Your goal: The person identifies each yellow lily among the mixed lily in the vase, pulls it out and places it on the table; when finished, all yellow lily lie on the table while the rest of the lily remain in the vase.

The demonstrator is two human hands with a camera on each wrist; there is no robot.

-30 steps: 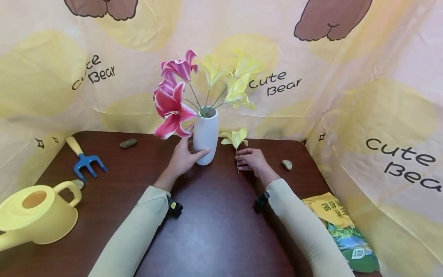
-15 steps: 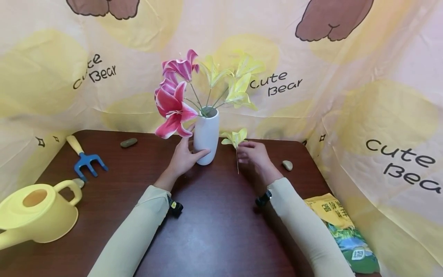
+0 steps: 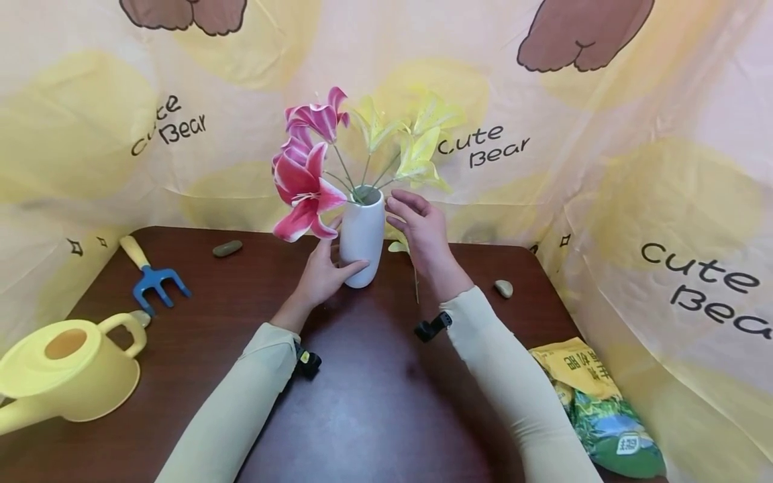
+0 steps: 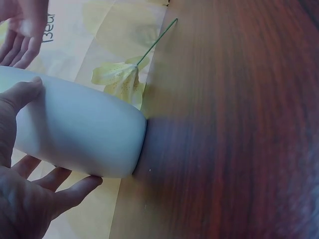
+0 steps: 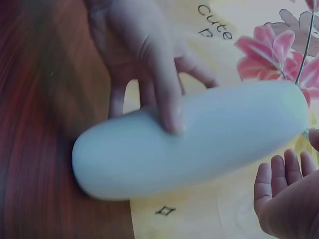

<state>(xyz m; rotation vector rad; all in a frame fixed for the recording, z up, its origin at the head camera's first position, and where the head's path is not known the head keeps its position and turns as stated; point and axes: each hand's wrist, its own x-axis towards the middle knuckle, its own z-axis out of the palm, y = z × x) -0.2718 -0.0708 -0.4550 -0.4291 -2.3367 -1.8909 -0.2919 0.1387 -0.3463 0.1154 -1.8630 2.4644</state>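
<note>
Honestly, left hand (image 3: 319, 274) grips the upright white vase (image 3: 362, 238) on the table (image 3: 362, 355); right hand (image 3: 425, 231) (empty, fingers (image 5: 278, 174) loosely spread) hovers beside its rim (image 3: 368, 204), so a bump could tip it if that hold slips.

The left sleeve (image 3: 226, 409) and the right sleeve (image 3: 513, 382) are cut long, in a plain, pale greenish-cream cloth. The left cuff (image 3: 273, 340) is marked by soft folds, and the right sleeve is creased by fine wrinkles farther up the arm. At each wrist a small, blocky black device is worn: the left device (image 3: 311, 365) is dotted with a yellow-green patch (image 3: 304, 357), while the right device (image 3: 430, 329) is joined to a black strap (image 3: 445, 318). The left hand (image 3: 320, 276) and right hand (image 3: 425, 235) are left bare.
</note>
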